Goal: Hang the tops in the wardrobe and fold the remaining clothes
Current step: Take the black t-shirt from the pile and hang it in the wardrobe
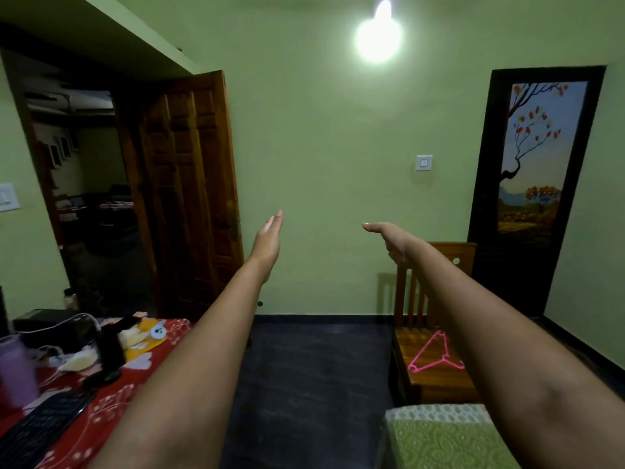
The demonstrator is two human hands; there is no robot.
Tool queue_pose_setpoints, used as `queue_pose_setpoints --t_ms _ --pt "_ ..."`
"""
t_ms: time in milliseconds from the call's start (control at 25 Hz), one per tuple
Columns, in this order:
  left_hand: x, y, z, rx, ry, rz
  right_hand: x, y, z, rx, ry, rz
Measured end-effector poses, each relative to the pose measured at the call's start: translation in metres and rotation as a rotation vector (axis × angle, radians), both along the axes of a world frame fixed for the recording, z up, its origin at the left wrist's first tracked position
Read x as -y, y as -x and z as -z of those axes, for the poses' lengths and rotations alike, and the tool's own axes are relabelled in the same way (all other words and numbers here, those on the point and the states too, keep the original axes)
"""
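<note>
**Both hands empty, no clothes in reach**

Left hand [269, 240] and right hand [389, 238] stretched forward, fingers straight, holding nothing. 1 pink hanger [436, 357] lies on the wooden chair [436, 377] under the right arm. No tops or wardrobe visible. Risk: right arm sweeping down could knock the hanger off the seat.

Wooden chair [436, 377] carries pink hanger [436, 358]; red-clothed table [148, 377] holds keyboard [44, 424], purple bottle [15, 374].

Both bare arms outstretched forward, left hand [269, 240] and right hand [392, 238] empty, fingers straight.
</note>
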State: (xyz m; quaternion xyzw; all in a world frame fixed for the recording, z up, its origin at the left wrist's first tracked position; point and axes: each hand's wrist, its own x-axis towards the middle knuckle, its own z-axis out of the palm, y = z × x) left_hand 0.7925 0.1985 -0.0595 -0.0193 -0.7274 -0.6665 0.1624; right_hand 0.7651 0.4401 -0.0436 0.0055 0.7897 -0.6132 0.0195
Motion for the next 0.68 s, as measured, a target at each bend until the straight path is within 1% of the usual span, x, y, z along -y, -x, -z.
queue_pose_setpoints --t_ms 160,320,400,520,600,680 --pt "-0.006 0.096 0.012 0.005 0.0 0.036 0.0 0.092 0.02 -0.001 0.032 -0.015" --pt "-0.024 0.2 0.014 -0.007 0.035 0.132 -0.017 0.163 0.03 -0.048 0.065 0.067" --pt "-0.043 0.251 0.002 -0.02 0.069 0.23 -0.035 0.193 0.025 -0.074 0.073 0.147" --pt "-0.08 0.31 -0.03 -0.024 0.109 0.372 -0.073 0.217 0.004 -0.115 0.098 0.292" --pt "-0.118 0.343 -0.048 -0.042 0.104 0.493 -0.104 0.222 -0.004 -0.17 0.137 0.414" --pt "-0.166 0.362 -0.049 -0.048 0.094 0.622 -0.136 0.215 -0.002 -0.169 0.13 0.545"
